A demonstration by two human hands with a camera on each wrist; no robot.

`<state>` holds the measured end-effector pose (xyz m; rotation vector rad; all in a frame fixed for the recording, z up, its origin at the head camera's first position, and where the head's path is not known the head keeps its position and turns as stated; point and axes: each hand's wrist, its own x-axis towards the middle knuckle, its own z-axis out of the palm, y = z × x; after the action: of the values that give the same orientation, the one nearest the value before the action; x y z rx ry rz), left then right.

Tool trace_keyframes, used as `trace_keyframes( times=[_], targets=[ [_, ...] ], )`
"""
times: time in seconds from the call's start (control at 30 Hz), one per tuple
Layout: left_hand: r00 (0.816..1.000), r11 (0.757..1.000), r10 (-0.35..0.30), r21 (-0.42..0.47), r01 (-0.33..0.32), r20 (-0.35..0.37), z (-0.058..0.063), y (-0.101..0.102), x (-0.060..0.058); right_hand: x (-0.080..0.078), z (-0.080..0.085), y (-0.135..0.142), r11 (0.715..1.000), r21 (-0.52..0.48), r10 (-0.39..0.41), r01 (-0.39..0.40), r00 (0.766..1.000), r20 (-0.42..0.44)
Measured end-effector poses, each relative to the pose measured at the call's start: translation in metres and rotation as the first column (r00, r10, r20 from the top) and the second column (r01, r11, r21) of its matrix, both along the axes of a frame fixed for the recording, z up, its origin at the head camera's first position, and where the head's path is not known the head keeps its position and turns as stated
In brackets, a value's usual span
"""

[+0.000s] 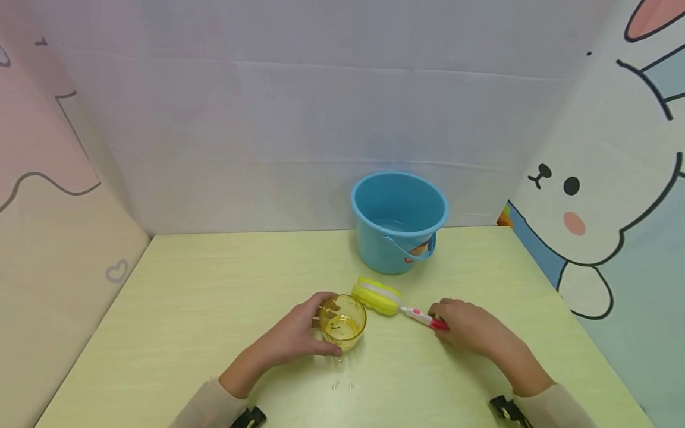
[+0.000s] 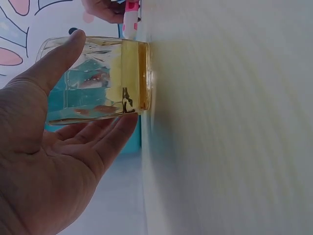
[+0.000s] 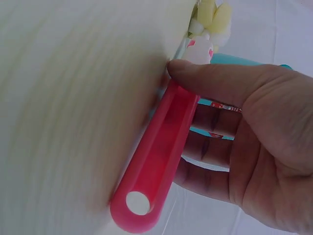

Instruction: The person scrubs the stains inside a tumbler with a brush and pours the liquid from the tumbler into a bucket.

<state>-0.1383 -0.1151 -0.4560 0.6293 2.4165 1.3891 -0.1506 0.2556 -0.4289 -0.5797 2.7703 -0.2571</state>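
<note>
My left hand (image 1: 294, 336) holds an amber glass cup (image 1: 344, 326) upright on the table, thumb on the near side and fingers round the far side. The left wrist view shows the cup's clear faceted wall (image 2: 93, 83) between thumb and fingers, its base at the tabletop. To the right, my right hand (image 1: 473, 327) grips a bottle brush by its pink-red handle (image 3: 156, 161), the thumb over the handle near the white neck. The brush's yellow and white sponge head (image 1: 377, 296) lies on the table, pointing left, just beyond the cup.
A light blue bucket (image 1: 374, 249) with a handle stands at the back of the pale wooden table (image 1: 214, 285), beyond the sponge head. Small clear drops (image 1: 335, 385) lie in front of the cup. White cloth (image 1: 267, 119) hangs behind, with printed cartoon panels at both sides.
</note>
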Motion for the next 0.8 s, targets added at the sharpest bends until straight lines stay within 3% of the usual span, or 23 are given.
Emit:
trace_keyframes(
  times=[0.2, 0.4, 0.8],
  targets=[
    [1.000, 1.000, -0.019, 0.013, 0.019, 0.008, -0.001, -0.001, 0.000, 0.000, 0.001, 0.000, 1.000, 0.011, 0.016, -0.016, 1.000, -0.018],
    [1.000, 1.000, -0.024, 0.017, 0.024, 0.003, -0.002, -0.001, 0.000, 0.001, 0.003, 0.002, 0.997, 0.060, 0.055, -0.049, 0.993, -0.105],
    [1.000, 0.999, -0.024, 0.026, 0.024, -0.004, -0.002, -0.001, 0.001, 0.000, 0.016, 0.005, 0.987, 0.115, 0.143, -0.114, 0.948, -0.284]
  ],
)
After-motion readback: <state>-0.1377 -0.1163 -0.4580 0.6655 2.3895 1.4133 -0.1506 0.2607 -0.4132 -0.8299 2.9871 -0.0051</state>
